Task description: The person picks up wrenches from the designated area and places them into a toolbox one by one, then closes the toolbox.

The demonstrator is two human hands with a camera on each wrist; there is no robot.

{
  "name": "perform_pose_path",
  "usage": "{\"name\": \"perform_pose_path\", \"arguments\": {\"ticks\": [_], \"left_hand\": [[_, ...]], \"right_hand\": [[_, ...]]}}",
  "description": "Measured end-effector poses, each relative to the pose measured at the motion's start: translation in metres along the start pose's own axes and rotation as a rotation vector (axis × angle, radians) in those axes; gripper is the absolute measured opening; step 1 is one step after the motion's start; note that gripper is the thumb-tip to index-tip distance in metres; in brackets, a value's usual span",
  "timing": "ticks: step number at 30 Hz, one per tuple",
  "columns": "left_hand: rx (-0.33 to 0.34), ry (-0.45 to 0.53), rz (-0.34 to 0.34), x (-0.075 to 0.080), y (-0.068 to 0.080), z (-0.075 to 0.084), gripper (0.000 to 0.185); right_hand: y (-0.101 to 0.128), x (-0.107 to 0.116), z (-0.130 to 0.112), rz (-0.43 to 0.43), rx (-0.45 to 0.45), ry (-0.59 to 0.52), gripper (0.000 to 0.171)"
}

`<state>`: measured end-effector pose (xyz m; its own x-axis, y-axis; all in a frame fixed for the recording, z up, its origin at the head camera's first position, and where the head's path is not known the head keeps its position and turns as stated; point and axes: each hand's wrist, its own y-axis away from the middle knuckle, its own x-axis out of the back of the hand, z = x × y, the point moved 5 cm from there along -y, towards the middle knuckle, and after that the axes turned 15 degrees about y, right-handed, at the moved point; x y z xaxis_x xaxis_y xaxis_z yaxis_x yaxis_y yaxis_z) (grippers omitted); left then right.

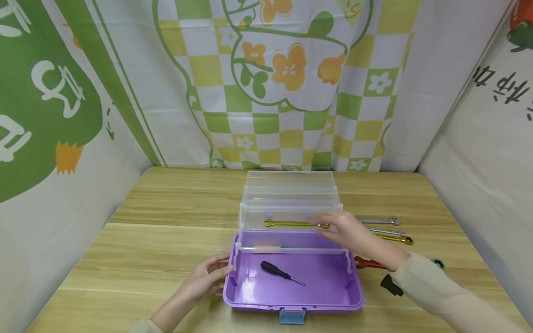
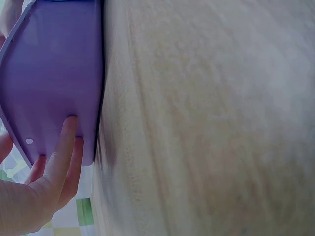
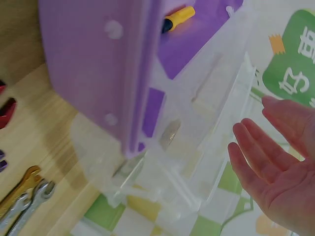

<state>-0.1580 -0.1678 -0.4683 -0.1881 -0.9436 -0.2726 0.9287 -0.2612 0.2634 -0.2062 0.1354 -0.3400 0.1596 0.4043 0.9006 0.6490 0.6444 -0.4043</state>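
We log: left hand (image 1: 204,279) fingers (image 2: 63,147) straight, flat against purple toolbox (image 1: 291,277) wall at its 9 o'clock | right hand (image 1: 347,231) fingers (image 3: 256,157) straight, apart, over the clear tray (image 1: 291,217) near a gold wrench (image 1: 291,224) | screwdriver (image 1: 281,272) lies in toolbox | spare wrenches (image 1: 387,230) on table (image 1: 145,240) at 3 o'clock.

Left hand (image 1: 206,277) rests low with straight fingers; right hand (image 1: 347,230) reaches forward, fingers extended, palm open

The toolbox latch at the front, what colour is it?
The latch is light blue, set against the purple toolbox; the head view shows it best.
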Motion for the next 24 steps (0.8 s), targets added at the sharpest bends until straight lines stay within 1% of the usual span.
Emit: {"name": "perform_pose_path", "arguments": {"ticks": [3,4,6,11,14,21,24], "left_hand": [[0.016,-0.004,0.007,0.001,-0.001,-0.001,0.081],[0.032,0.0,0.017,0.001,-0.001,-0.002,0.082],[0.015,-0.008,0.024,-0.001,0.0,0.001,0.078],[0.001,-0.02,0.034,-0.006,0.005,0.007,0.067],[0.01,-0.019,0.04,-0.008,0.006,0.009,0.064],[0.009,-0.015,0.044,-0.01,0.007,0.011,0.061],[0.009,-0.013,0.042,-0.009,0.006,0.011,0.061]], "right_hand": [[0.01,0.004,0.003,0.039,0.007,0.004,0.024],[0.014,0.006,0.003,0.049,0.005,0.005,0.023],[0.022,0.008,0.005,0.074,0.0,0.001,0.024],[0.04,0.016,0.01,0.155,0.006,0.031,0.029],[0.05,0.021,0.013,0.192,-0.001,0.042,0.031],[0.072,0.028,0.022,0.193,-0.103,0.098,0.034],[0.08,0.028,0.026,0.192,-0.123,0.064,0.035]]}}
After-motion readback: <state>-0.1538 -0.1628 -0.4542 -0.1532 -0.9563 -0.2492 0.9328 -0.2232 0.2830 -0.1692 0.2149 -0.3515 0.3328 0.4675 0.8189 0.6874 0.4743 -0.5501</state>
